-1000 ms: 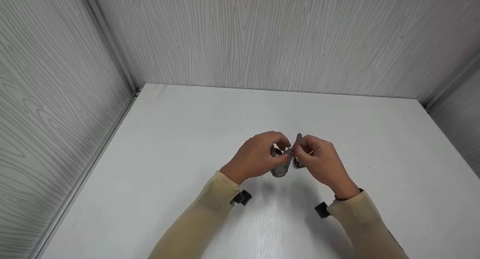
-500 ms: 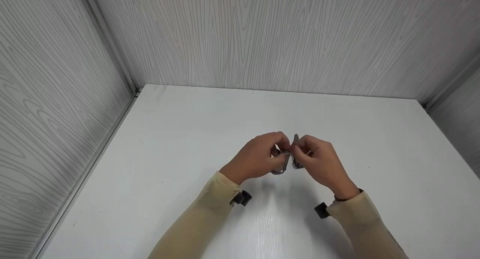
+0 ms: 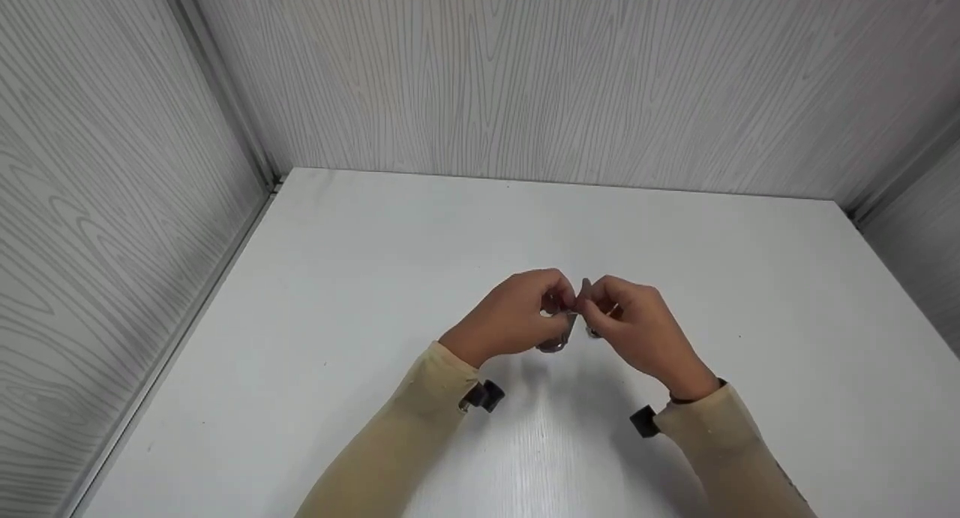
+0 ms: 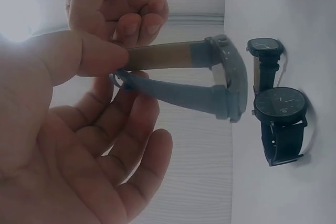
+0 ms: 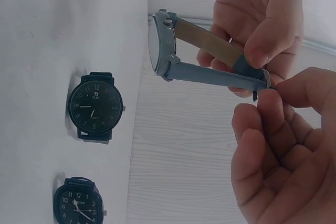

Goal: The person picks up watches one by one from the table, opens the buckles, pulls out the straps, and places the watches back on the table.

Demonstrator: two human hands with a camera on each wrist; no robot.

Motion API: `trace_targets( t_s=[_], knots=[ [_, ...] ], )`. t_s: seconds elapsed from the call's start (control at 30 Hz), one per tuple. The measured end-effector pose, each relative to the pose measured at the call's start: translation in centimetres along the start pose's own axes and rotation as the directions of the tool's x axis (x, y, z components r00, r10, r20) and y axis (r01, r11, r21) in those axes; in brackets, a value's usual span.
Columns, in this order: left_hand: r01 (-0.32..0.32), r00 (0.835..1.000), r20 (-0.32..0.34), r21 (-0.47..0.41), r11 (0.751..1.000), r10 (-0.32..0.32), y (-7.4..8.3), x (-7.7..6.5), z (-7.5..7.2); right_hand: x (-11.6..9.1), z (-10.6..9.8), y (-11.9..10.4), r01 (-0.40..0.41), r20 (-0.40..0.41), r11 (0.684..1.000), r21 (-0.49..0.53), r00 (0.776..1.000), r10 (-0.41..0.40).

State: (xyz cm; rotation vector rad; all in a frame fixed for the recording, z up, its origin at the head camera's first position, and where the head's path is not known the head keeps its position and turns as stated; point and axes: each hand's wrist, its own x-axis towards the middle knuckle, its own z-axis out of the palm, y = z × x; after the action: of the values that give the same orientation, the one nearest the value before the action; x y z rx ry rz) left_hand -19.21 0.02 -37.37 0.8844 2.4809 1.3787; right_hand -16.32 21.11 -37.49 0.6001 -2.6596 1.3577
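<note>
A wristwatch (image 4: pixel 236 80) with a metal case and a grey-blue strap, tan on its inner side, hangs between my two hands. Its strap ends meet in a loop at the buckle (image 5: pixel 268 80). My left hand (image 3: pixel 510 319) pinches one strap end between thumb and fingers. With its thumb and fingertips, my right hand (image 3: pixel 637 323) holds the other end at the buckle. The hands nearly meet in the head view, where fingers cover most of the watch. Where the strap tip sits in the buckle is hidden by the fingertips.
Two dark wristwatches rest on the white table (image 3: pixel 375 278): a round one (image 5: pixel 95 107) and a smaller, squarish one (image 5: pixel 79 203). In the head view they are mostly behind the hands. Wood-grain panels (image 3: pixel 480 75) rise at the back and sides.
The right fingertips have moved slightly left, closing the gap to the left hand. The strap piece sticking up between the hands has shifted left and down. Less of the watches shows below.
</note>
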Motion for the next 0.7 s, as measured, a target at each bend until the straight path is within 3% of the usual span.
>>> trace_targets(
  t_s=[0.23,0.47,0.7],
  knots=[
    [0.088,0.996,0.024,-0.111,0.99,-0.086,0.22,-0.25,-0.14,0.03,0.23,0.13,0.046,0.003,0.999,-0.002,0.999,-0.046],
    [0.057,0.998,0.02,-0.029,0.998,-0.057,0.13,-0.19,-0.19,-0.07,0.4,0.4,0.086,0.003,0.996,-0.012,0.996,-0.086],
    [0.064,0.998,0.016,-0.016,0.998,-0.064,-0.11,-0.23,-0.12,-0.05,0.48,0.32,0.08,0.008,0.997,-0.013,0.997,-0.08]
  ],
)
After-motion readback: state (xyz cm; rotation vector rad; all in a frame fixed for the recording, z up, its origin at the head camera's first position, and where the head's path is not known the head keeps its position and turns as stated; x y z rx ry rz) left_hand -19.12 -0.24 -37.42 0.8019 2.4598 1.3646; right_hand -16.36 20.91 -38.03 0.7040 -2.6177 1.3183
